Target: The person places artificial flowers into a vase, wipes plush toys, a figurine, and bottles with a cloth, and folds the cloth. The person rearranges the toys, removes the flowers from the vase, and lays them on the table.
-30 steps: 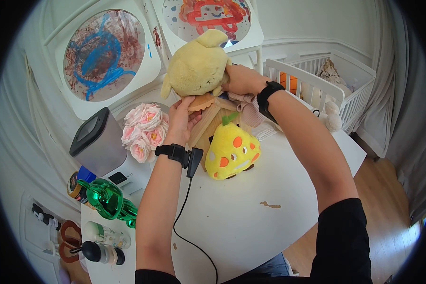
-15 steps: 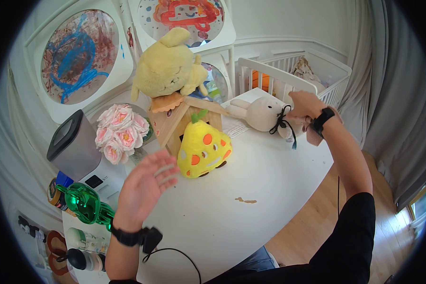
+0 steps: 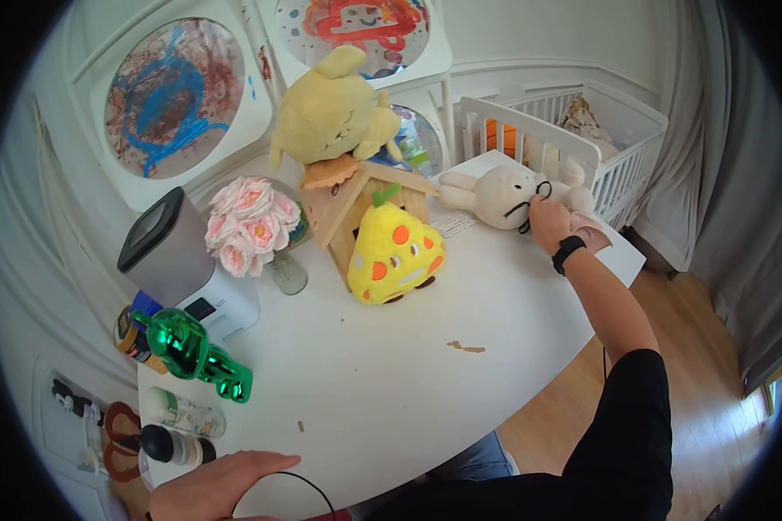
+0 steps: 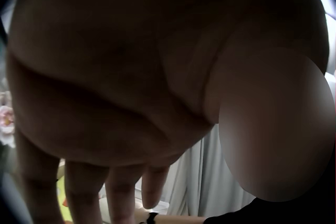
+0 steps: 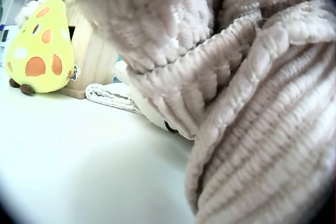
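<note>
A cream plush bunny [image 3: 500, 196] with a black cord bow lies on its side at the table's right end. My right hand [image 3: 550, 224] grips it just below the head, fingers by the cord. Pink ribbed knit [image 5: 268, 124], the bunny's clothing, fills much of the right wrist view. My left hand [image 3: 222, 482] is low at the front left table edge, its fingers extended and holding nothing. Its palm [image 4: 115, 87] covers most of the left wrist view. A pale yellow plush [image 3: 330, 117] sits atop a wooden house [image 3: 356, 195]. A yellow pear-shaped plush [image 3: 397, 256] leans against the house front.
Pink flowers [image 3: 252, 226] in a glass vase and a grey-and-white appliance [image 3: 187, 260] stand left of the house. A shiny green figure [image 3: 195, 352] and bottles [image 3: 182, 412] line the left edge. A white crib [image 3: 617, 165] is beyond the table's right end.
Both hands have left the pale yellow plush on the house. The left hand has drawn back to the front left edge. The right hand has moved right and is now at the bunny's neck.
</note>
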`<action>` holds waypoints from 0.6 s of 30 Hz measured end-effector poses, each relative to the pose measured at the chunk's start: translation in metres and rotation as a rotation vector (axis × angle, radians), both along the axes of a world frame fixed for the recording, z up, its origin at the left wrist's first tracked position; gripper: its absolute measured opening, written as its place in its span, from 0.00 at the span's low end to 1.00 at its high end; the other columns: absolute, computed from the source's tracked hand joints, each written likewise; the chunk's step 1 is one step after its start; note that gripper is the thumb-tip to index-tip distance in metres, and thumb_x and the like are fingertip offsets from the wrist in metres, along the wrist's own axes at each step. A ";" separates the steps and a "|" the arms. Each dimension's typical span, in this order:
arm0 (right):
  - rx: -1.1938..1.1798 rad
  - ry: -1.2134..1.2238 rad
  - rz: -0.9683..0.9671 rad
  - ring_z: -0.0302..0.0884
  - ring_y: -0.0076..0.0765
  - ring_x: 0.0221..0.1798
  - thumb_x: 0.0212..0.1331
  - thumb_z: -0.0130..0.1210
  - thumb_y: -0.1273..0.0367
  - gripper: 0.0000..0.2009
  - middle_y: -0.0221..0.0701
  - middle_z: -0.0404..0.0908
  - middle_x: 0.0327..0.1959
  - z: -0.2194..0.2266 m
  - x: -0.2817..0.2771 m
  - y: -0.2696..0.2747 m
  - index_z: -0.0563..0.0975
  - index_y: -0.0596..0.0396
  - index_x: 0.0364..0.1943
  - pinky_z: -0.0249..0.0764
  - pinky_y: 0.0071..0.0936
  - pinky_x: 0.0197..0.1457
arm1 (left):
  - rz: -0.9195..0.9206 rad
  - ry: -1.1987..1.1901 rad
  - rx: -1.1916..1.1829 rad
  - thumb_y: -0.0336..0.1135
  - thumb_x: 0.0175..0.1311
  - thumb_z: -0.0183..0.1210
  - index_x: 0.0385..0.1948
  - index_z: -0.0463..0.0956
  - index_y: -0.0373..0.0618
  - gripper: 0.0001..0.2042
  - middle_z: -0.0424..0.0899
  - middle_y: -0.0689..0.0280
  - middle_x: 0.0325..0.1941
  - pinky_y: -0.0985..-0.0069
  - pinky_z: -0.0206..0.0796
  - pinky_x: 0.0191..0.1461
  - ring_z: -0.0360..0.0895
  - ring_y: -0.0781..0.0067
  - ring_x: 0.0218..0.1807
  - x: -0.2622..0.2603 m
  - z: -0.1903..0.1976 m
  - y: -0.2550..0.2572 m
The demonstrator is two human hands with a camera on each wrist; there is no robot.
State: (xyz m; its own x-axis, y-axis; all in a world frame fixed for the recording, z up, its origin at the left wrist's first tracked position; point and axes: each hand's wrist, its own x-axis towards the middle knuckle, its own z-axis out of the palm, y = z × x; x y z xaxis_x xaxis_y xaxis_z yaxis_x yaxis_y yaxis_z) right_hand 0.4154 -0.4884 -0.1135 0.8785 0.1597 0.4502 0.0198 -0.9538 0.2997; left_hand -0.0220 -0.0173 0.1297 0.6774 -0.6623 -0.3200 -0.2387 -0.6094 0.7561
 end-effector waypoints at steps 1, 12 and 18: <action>0.001 0.002 0.022 0.89 0.41 0.33 0.57 0.57 0.72 0.17 0.39 0.87 0.29 -0.005 -0.002 -0.003 0.75 0.68 0.49 0.84 0.36 0.35 | -0.178 0.083 -0.055 0.41 0.64 0.68 0.69 0.60 0.32 0.37 0.70 0.44 0.68 0.57 0.64 0.66 0.72 0.50 0.66 -0.008 0.006 0.007; 0.642 0.033 0.004 0.82 0.65 0.46 0.52 0.56 0.76 0.26 0.55 0.84 0.38 -0.001 -0.032 -0.019 0.68 0.58 0.59 0.77 0.52 0.50 | 0.235 0.014 -0.407 0.28 0.66 0.64 0.66 0.67 0.37 0.27 0.79 0.53 0.60 0.66 0.66 0.67 0.77 0.62 0.63 -0.036 -0.063 0.002; 1.380 0.409 0.256 0.86 0.39 0.39 0.57 0.59 0.71 0.07 0.39 0.86 0.35 0.032 -0.036 -0.099 0.78 0.59 0.38 0.80 0.32 0.44 | 0.439 0.114 -0.697 0.28 0.71 0.59 0.67 0.67 0.40 0.23 0.80 0.58 0.59 0.69 0.68 0.64 0.78 0.66 0.60 0.018 -0.148 -0.002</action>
